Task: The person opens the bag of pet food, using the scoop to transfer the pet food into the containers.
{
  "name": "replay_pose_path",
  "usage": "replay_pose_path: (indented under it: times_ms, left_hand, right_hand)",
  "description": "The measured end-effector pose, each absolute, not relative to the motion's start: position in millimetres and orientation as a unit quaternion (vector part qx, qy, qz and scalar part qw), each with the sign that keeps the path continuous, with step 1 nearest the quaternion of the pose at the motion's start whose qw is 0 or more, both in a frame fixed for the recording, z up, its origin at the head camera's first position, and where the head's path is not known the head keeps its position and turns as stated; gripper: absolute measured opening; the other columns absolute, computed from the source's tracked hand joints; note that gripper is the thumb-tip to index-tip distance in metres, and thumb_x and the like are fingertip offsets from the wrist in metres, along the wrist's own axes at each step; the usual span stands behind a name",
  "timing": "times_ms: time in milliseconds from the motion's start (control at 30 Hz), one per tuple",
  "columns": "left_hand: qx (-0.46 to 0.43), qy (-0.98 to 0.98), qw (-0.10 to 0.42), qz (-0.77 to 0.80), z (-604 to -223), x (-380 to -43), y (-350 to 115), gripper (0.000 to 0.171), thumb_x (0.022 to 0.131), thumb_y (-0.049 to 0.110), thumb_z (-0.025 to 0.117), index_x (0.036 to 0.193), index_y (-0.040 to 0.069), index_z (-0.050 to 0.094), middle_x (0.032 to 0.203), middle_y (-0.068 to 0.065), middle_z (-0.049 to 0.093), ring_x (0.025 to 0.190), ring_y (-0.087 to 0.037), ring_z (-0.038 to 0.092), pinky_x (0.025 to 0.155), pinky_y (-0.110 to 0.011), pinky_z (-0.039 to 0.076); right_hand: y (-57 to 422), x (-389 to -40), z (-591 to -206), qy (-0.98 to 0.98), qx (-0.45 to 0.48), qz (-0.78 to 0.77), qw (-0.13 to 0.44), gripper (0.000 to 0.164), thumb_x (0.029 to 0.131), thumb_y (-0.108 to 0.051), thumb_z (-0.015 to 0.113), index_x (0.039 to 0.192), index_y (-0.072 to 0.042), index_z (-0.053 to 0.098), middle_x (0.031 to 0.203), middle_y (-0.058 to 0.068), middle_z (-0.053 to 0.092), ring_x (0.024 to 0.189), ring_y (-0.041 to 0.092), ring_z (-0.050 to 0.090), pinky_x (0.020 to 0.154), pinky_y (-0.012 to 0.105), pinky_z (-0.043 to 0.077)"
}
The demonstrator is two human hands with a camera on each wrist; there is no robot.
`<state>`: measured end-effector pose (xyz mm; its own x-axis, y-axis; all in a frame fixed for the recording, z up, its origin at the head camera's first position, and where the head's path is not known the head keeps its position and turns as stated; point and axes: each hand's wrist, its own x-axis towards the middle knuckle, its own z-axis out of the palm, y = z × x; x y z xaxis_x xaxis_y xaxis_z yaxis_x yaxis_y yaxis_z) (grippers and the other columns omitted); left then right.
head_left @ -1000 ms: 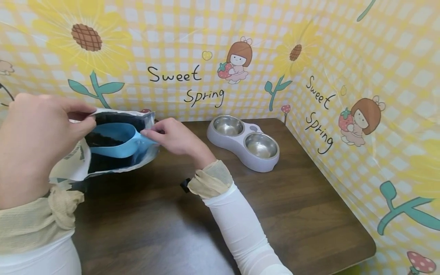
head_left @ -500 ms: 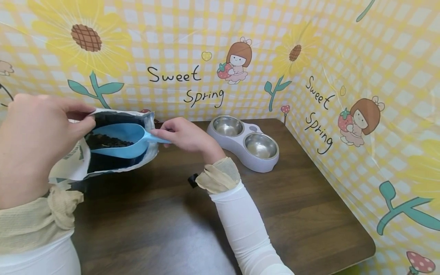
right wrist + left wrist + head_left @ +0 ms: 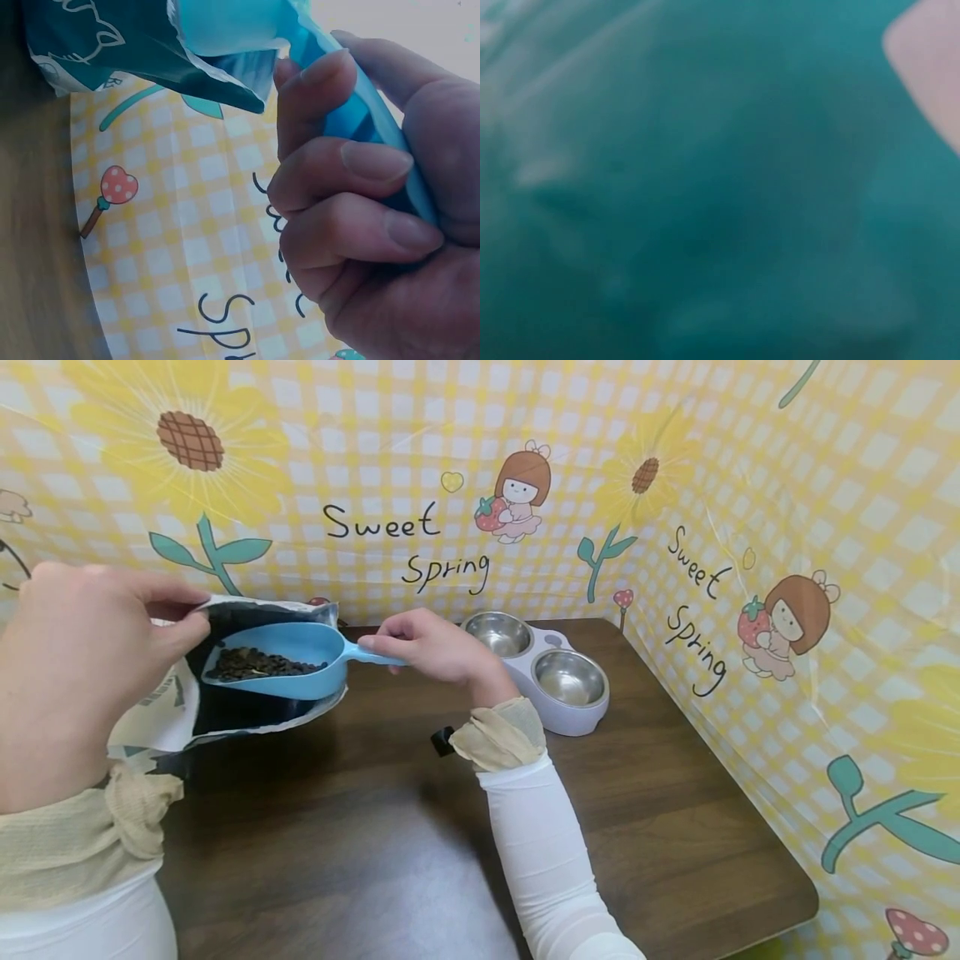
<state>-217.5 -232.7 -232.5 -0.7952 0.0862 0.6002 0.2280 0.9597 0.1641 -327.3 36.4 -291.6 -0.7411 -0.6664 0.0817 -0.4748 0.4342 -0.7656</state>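
At the mouth of the bag [image 3: 157, 722], the right hand [image 3: 442, 647] is clamped on the handle [image 3: 377, 657] of a blue scoop [image 3: 315, 684]. In the right wrist view its fingers are curled around the handle, with the thumb on the opposite side. Immediately left of this grip, the scoop's body lies within the bag opening and carries a load of dark pellets [image 3: 262, 665]. Further left, the left hand [image 3: 82, 668] pinches the bag's upper edge between thumb and fingers, holding the mouth apart. The left wrist view shows mainly a blurred teal surface, probably the bag's outside.

To the right of the right-hand grip and farther from the person, a pale twin feeder [image 3: 517, 675] with two metal bowls [image 3: 570, 680] rests on the wooden table [image 3: 360, 843]; the right hand partly overlaps it in view. A checked, flower-printed cloth [image 3: 360, 443] hangs beyond.

Step in hand, as judged: scooping. The load appears taken up; the scoop is not yet fully clear of the bag. The next move calls for a level scoop, a steady bag edge and clearance at the rim. Tilting there could spill pellets.
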Motion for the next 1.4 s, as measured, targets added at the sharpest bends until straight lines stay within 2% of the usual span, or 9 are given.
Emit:
replay_pose_path:
  times_ms: [233, 367, 467, 600, 633, 733, 867, 1100, 1400]
  left_hand:
    - [-0.085, -0.940, 0.310, -0.112, -233, -218, -232, 0.024, 0.085, 0.009, 0.063, 0.099, -0.006, 0.075, 0.089, -0.031, 0.072, 0.071, -0.051, 0.059, 0.079, -0.061, 0.037]
    - [-0.083, -0.940, 0.311, -0.111, -233, -218, -231, 0.024, 0.085, 0.008, 0.063, 0.099, -0.007, 0.075, 0.089, -0.031, 0.072, 0.069, -0.049, 0.059, 0.068, -0.056, 0.038]
    - [-0.079, -0.942, 0.307, -0.111, -233, -218, -231, 0.025, 0.084, 0.009, 0.063, 0.099, -0.007, 0.075, 0.089, -0.032, 0.072, 0.071, -0.048, 0.059, 0.066, -0.056, 0.037]
    - [-0.076, -0.943, 0.303, -0.113, -233, -219, -231, 0.025, 0.085, 0.009, 0.064, 0.100, -0.008, 0.075, 0.090, -0.032, 0.072, 0.074, -0.050, 0.058, 0.073, -0.059, 0.036]
    - [-0.076, -0.943, 0.303, -0.114, -233, -219, -231, 0.025, 0.085, 0.009, 0.064, 0.100, -0.007, 0.075, 0.090, -0.032, 0.072, 0.074, -0.050, 0.058, 0.071, -0.058, 0.037]
    - [-0.087, -0.938, 0.317, -0.108, -233, -219, -231, 0.025, 0.084, 0.009, 0.063, 0.098, -0.007, 0.075, 0.088, -0.032, 0.072, 0.066, -0.048, 0.058, 0.071, -0.059, 0.037]
    - [-0.103, -0.930, 0.338, -0.098, -234, -220, -231, 0.024, 0.082, 0.008, 0.062, 0.094, -0.008, 0.075, 0.084, -0.032, 0.072, 0.055, -0.046, 0.056, 0.070, -0.061, 0.036]
    - [-0.102, -0.930, 0.337, -0.102, -235, -221, -232, 0.024, 0.081, 0.009, 0.062, 0.093, -0.005, 0.076, 0.084, -0.030, 0.073, 0.055, -0.046, 0.056, 0.071, -0.060, 0.035]
    - [-0.107, -0.926, 0.348, -0.103, -237, -223, -233, 0.025, 0.080, 0.011, 0.059, 0.091, -0.002, 0.078, 0.081, -0.027, 0.074, 0.053, -0.046, 0.055, 0.066, -0.058, 0.036]
  right_hand:
    - [44, -324, -287, 0.826, -0.335, -0.436, 0.126, 0.037, 0.100, -0.025, 0.057, 0.076, 0.003, 0.060, 0.065, 0.008, 0.052, 0.055, 0.016, 0.036, 0.050, 0.022, 0.028]
    - [50, -330, -290, 0.820, -0.341, -0.441, 0.132, 0.037, 0.099, -0.029, 0.058, 0.073, -0.003, 0.060, 0.064, 0.007, 0.051, 0.054, 0.016, 0.037, 0.049, 0.022, 0.029]
    - [55, -334, -292, 0.812, -0.343, -0.451, 0.139, 0.036, 0.099, -0.031, 0.059, 0.073, -0.007, 0.061, 0.064, 0.007, 0.050, 0.050, 0.017, 0.035, 0.047, 0.023, 0.029]
    - [64, -334, -291, 0.804, -0.338, -0.466, 0.147, 0.035, 0.098, -0.032, 0.059, 0.075, -0.006, 0.062, 0.063, 0.006, 0.049, 0.045, 0.018, 0.031, 0.044, 0.025, 0.026]
    - [66, -334, -291, 0.804, -0.335, -0.468, 0.148, 0.035, 0.098, -0.032, 0.059, 0.076, -0.005, 0.063, 0.063, 0.005, 0.049, 0.045, 0.018, 0.030, 0.044, 0.025, 0.026]
    - [73, -336, -290, 0.801, -0.330, -0.476, 0.149, 0.038, 0.098, -0.031, 0.060, 0.076, 0.000, 0.060, 0.061, 0.002, 0.048, 0.045, 0.016, 0.031, 0.043, 0.024, 0.026]
    - [85, -340, -291, 0.793, -0.327, -0.490, 0.154, 0.037, 0.097, -0.029, 0.061, 0.077, 0.002, 0.060, 0.058, -0.001, 0.048, 0.043, 0.014, 0.031, 0.041, 0.023, 0.026]
    - [109, -343, -290, 0.787, -0.318, -0.506, 0.153, 0.029, 0.098, -0.024, 0.060, 0.080, -0.002, 0.064, 0.054, -0.004, 0.044, 0.040, 0.013, 0.031, 0.040, 0.021, 0.025]
    - [134, -343, -290, 0.785, -0.292, -0.526, 0.150, 0.025, 0.099, -0.020, 0.059, 0.083, -0.001, 0.066, 0.059, 0.004, 0.049, 0.043, 0.013, 0.032, 0.041, 0.019, 0.027]
